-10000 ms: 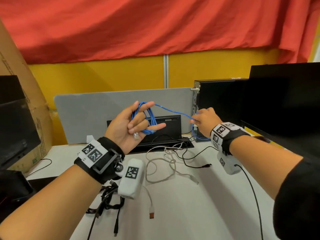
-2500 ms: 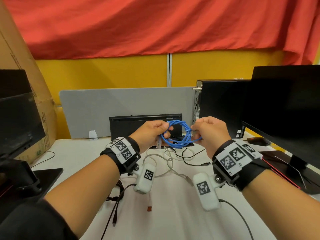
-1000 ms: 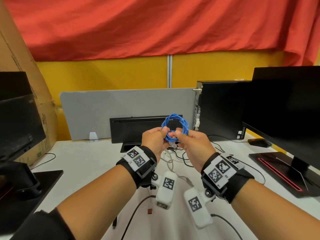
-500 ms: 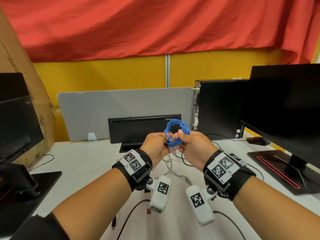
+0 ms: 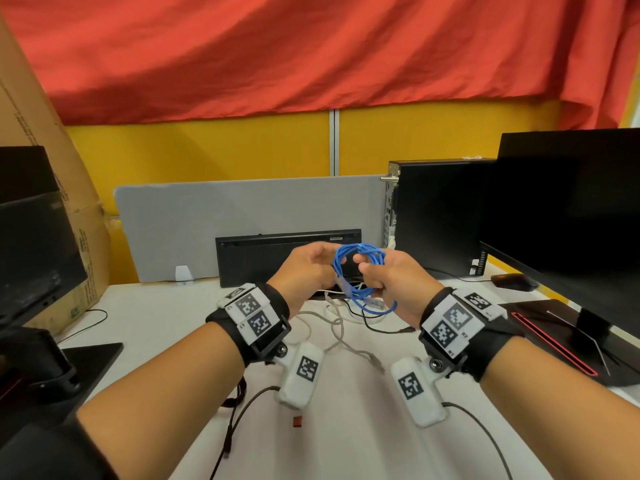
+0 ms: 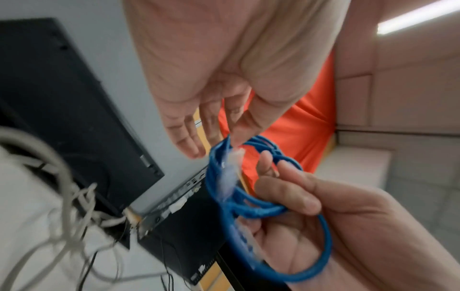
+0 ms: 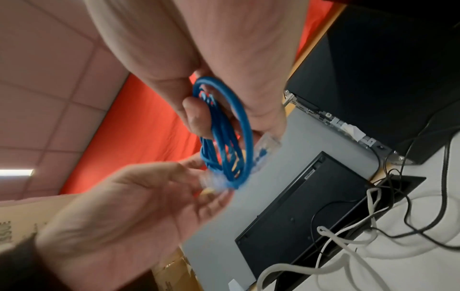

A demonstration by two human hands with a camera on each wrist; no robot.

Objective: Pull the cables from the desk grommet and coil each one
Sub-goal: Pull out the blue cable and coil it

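A blue network cable (image 5: pixel 372 249) is wound into a small coil and held in the air above the desk grommet (image 5: pixel 332 294). My right hand (image 5: pixel 391 278) grips the coil (image 7: pixel 245 133) between thumb and curled fingers, and one loop hangs lower (image 6: pixel 261 209). My left hand (image 5: pixel 308 271) is just left of it with fingers nearly straight (image 6: pixel 199 78). Its fingertips touch the cable's clear plug end, which is blurred. White cables (image 5: pixel 337 327) and a thin black cable (image 5: pixel 381 329) trail from the grommet (image 7: pixel 398 183) across the white desk.
A black keyboard (image 5: pixel 263 258) leans on a grey panel (image 5: pixel 242 223) behind the grommet. A PC tower (image 5: pixel 436 216) and a monitor (image 5: pixel 571 209) stand at right, with a mouse (image 5: pixel 512 281) near them. Another monitor (image 5: pixel 31 251) and a cardboard box (image 5: pixel 79 237) are at left. Black cables (image 5: pixel 235 393) lie under my left wrist.
Ten seconds ago the blue cable was being wound around my left fingers. It is now a coil in my right hand, and my left hand has loosened from it in the last half second.
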